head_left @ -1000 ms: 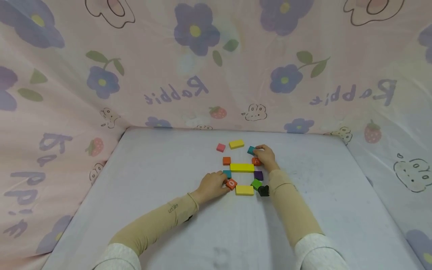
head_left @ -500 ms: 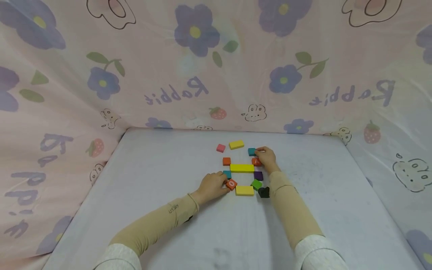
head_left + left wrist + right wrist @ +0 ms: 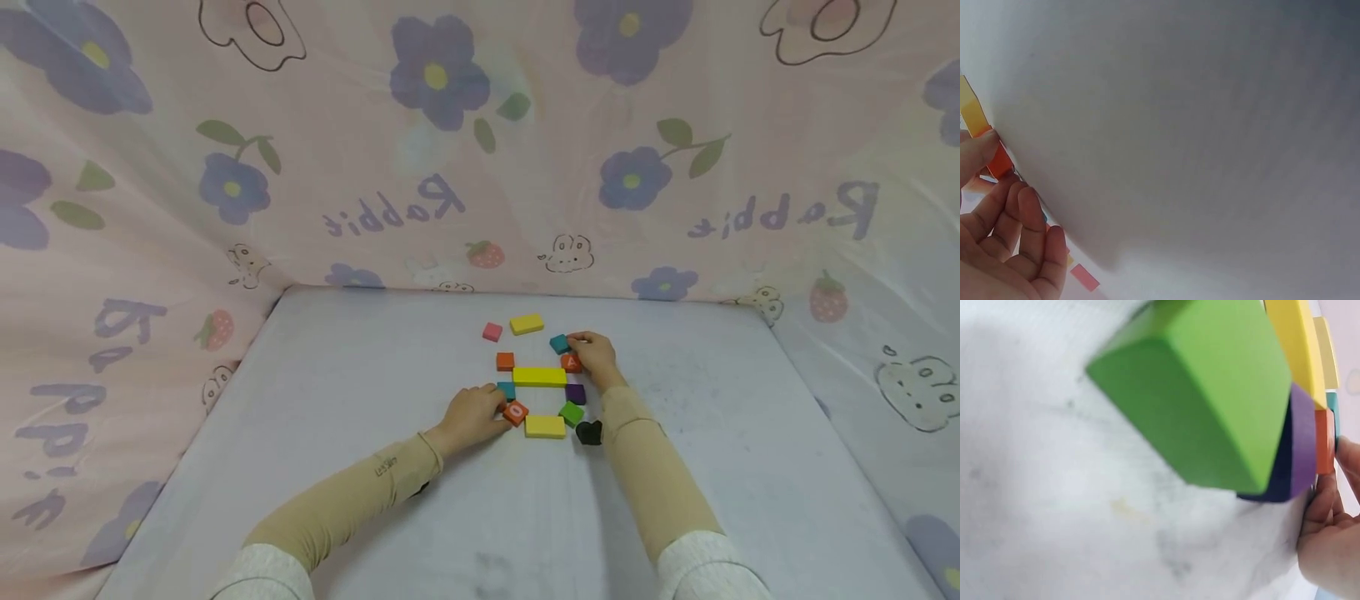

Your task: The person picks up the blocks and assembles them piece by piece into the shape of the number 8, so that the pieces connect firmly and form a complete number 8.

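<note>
My left hand (image 3: 471,418) pinches an orange block marked with a white round character (image 3: 515,412) between thumb and fingers; the left wrist view shows the thumb on the orange block (image 3: 1001,161). A teal block (image 3: 506,391) lies just beyond it, partly behind the fingers. At the upper right of the arrangement, my right hand (image 3: 597,358) holds another teal block (image 3: 559,343) by its right side, fingertips at its edge. Directly below that is an orange block with a letter A (image 3: 571,362), partly covered by the hand.
Between the sides lie a long yellow block (image 3: 539,377) and a shorter yellow block (image 3: 544,427). A purple block (image 3: 575,394) and a green block (image 3: 572,414) line the right. Farther back are a pink block (image 3: 492,332), a yellow block (image 3: 527,324) and a plain orange block (image 3: 506,362).
My right hand has drawn the teal block slightly toward the A block, and it has turned a little. The left hand stays at its orange block.
</note>
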Demonstrator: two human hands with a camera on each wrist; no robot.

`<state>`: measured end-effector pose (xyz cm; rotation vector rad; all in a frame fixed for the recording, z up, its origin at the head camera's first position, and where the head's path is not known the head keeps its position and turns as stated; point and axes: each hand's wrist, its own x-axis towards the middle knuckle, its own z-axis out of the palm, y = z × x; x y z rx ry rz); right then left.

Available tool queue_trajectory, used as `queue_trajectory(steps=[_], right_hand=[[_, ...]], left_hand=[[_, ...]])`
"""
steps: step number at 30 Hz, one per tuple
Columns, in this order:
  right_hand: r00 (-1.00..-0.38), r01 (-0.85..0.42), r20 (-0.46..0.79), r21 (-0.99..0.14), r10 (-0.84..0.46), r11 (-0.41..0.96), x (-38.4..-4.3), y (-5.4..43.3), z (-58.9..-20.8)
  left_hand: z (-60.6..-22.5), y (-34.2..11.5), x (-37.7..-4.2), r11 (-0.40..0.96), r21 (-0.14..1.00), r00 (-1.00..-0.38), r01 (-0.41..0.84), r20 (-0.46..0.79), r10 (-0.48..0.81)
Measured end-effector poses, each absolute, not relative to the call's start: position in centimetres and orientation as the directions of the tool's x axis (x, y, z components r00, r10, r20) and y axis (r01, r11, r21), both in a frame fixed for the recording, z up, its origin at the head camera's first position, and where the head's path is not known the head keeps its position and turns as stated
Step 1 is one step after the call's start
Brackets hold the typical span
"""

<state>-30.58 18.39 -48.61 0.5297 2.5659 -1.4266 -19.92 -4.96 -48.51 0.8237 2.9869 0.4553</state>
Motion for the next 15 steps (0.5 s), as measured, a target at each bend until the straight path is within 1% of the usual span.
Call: queue_trajectory(steps=[7, 10, 15], right_hand=[[-0.929, 0.37, -0.308, -0.808, 0.206, 0.459, -30.4, 18.8, -48.9], [-0.932, 0.361, -0.301, -0.807, 0.199, 0.467, -30.4, 18.9, -49.0], [-0.934, 0.358, -0.303, -0.803, 0.192, 0.476, -30.5, 18.9, -49.2]], left_hand=[[-48.3, -5.4, -19.8, 0.816, 0.328, -0.869, 0.475, 0.03, 0.494], [-48.1, -5.8, -19.8, 0.82, 0.332, -0.872, 0.467, 0.016, 0.49], [-47.5, -6.4, -19.9, 0.823, 0.304, -0.874, 0.48, 0.085, 0.478]])
